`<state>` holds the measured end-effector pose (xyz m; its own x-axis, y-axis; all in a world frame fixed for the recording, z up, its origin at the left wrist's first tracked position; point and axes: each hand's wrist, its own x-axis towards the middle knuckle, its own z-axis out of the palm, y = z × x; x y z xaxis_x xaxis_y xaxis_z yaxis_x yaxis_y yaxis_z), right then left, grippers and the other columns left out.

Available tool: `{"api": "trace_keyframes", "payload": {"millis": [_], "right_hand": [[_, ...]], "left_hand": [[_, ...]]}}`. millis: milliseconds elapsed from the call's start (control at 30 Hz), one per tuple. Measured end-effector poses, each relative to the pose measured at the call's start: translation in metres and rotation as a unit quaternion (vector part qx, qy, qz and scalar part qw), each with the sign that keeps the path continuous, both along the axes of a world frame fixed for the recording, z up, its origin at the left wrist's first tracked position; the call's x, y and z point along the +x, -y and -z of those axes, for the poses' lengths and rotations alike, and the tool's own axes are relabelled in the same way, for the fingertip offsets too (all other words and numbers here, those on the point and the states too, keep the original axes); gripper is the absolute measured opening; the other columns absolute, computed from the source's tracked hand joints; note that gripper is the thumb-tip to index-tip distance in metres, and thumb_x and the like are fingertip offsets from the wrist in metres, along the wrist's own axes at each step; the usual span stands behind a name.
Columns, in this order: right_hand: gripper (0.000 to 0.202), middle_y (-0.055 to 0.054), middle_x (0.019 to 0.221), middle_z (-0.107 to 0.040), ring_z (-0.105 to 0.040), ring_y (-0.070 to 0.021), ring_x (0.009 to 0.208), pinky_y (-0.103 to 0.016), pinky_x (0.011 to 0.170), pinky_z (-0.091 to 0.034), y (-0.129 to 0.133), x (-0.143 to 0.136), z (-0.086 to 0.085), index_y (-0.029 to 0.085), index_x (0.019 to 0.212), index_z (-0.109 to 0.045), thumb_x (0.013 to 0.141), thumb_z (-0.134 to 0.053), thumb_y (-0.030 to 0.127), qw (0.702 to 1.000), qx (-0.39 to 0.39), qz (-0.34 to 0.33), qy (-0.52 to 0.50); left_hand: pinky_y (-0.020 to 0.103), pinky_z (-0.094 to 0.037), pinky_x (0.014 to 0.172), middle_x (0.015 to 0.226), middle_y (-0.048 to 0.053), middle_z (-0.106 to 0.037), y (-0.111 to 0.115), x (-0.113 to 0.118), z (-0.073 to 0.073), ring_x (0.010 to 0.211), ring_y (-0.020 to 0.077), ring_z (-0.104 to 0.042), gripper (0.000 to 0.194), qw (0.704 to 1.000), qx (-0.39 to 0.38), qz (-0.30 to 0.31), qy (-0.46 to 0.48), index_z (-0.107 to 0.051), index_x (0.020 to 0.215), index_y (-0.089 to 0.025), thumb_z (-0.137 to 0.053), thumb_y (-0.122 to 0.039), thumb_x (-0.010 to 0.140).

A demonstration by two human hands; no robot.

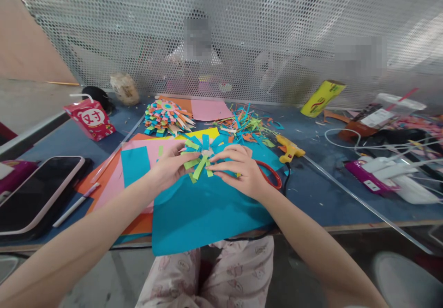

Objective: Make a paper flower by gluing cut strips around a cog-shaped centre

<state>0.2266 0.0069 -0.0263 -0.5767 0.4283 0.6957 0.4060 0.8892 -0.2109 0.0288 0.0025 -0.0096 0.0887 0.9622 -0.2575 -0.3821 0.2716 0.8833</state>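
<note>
A paper flower (196, 168) with green and blue strips spreading from its middle is between my two hands, above a large blue sheet (211, 216). My left hand (171, 166) pinches its left edge between thumb and fingers. On the opposite side my right hand (238, 168) has its fingertips on the flower's right strips. Red-handled scissors (272, 174) lie partly hidden behind my right hand. Beyond the flower sit a finished-looking multicoloured paper ball (168, 116) and a heap of thin paper strips (249, 122).
A yellow glue gun (290, 149) with a clear stick lies to the right. Further right are a power strip (372, 176), cables and a drink cup (375, 114). On the left are a phone (39, 192), a red drink carton (90, 120) and a white pen (76, 205).
</note>
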Motion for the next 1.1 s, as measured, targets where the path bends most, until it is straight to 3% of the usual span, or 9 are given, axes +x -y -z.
{"api": "trace_keyframes", "payload": {"millis": [267, 367, 467, 567, 667, 833, 1100], "right_hand": [[0.017, -0.001, 0.099, -0.073, -0.053, -0.0197, 0.094, -0.037, 0.081, -0.046, 0.001, 0.002, -0.001, 0.028, 0.098, -0.071, 0.09, -0.056, 0.025, 0.991, 0.124, -0.001, 0.04], [0.019, -0.003, 0.1, -0.073, -0.055, -0.0199, 0.097, -0.034, 0.081, -0.049, 0.003, 0.002, -0.001, 0.021, 0.102, -0.07, 0.09, -0.055, 0.02, 0.985, 0.164, -0.011, 0.056], [0.018, -0.005, 0.098, -0.073, -0.058, -0.0194, 0.096, -0.033, 0.082, -0.051, 0.004, 0.0, -0.001, 0.017, 0.102, -0.069, 0.088, -0.058, 0.021, 0.98, 0.195, -0.009, 0.048], [0.016, -0.004, 0.095, -0.074, -0.06, -0.0188, 0.094, -0.033, 0.08, -0.052, 0.005, -0.001, 0.0, 0.019, 0.099, -0.07, 0.087, -0.061, 0.022, 0.976, 0.213, 0.013, 0.032], [0.013, -0.003, 0.092, -0.074, -0.06, -0.0194, 0.093, -0.033, 0.078, -0.052, 0.006, -0.002, 0.002, 0.019, 0.095, -0.07, 0.084, -0.065, 0.021, 0.973, 0.224, 0.049, 0.011], [0.01, -0.002, 0.086, -0.074, -0.059, -0.0204, 0.09, -0.033, 0.075, -0.05, 0.012, -0.004, 0.002, 0.017, 0.089, -0.07, 0.079, -0.07, 0.019, 0.955, 0.275, 0.107, 0.012], [0.01, 0.0, 0.089, -0.074, -0.059, -0.0202, 0.091, -0.035, 0.074, -0.045, 0.016, -0.006, 0.002, 0.018, 0.091, -0.07, 0.083, -0.065, 0.019, 0.949, 0.274, 0.149, 0.049]], "left_hand": [[0.018, -0.052, 0.044, 0.07, 0.001, -0.068, -0.002, 0.001, 0.001, 0.055, 0.0111, -0.063, 0.016, 0.999, -0.029, -0.013, 0.013, -0.062, 0.079, -0.014, -0.066, -0.002, 0.069], [0.02, -0.051, 0.042, 0.065, 0.002, -0.066, 0.0, 0.003, -0.003, 0.051, 0.0115, -0.061, 0.007, 0.997, -0.072, -0.021, 0.033, -0.061, 0.073, -0.013, -0.061, -0.007, 0.077], [0.024, -0.055, 0.046, 0.065, 0.004, -0.066, 0.003, 0.004, -0.008, 0.052, 0.0137, -0.063, 0.014, 0.993, -0.094, -0.01, 0.067, -0.062, 0.073, -0.013, -0.054, -0.017, 0.084], [0.024, -0.057, 0.054, 0.074, 0.006, -0.07, 0.007, 0.005, -0.009, 0.061, 0.0153, -0.067, 0.015, 0.992, -0.071, 0.003, 0.103, -0.064, 0.081, -0.013, -0.053, -0.022, 0.086], [0.021, -0.057, 0.059, 0.079, 0.005, -0.071, 0.012, 0.007, -0.005, 0.066, 0.0139, -0.068, 0.007, 0.992, -0.033, 0.032, 0.114, -0.062, 0.085, -0.013, -0.062, -0.012, 0.078], [0.018, -0.054, 0.066, 0.082, -0.002, -0.072, 0.018, 0.009, 0.006, 0.072, 0.0119, -0.069, 0.041, 0.984, 0.047, 0.085, 0.148, -0.058, 0.089, -0.018, -0.071, 0.006, 0.058], [0.021, -0.051, 0.07, 0.089, 0.0, -0.073, 0.017, 0.008, 0.011, 0.077, 0.0127, -0.069, 0.058, 0.99, 0.068, 0.082, 0.093, -0.053, 0.108, -0.02, -0.074, 0.003, 0.059]]}}
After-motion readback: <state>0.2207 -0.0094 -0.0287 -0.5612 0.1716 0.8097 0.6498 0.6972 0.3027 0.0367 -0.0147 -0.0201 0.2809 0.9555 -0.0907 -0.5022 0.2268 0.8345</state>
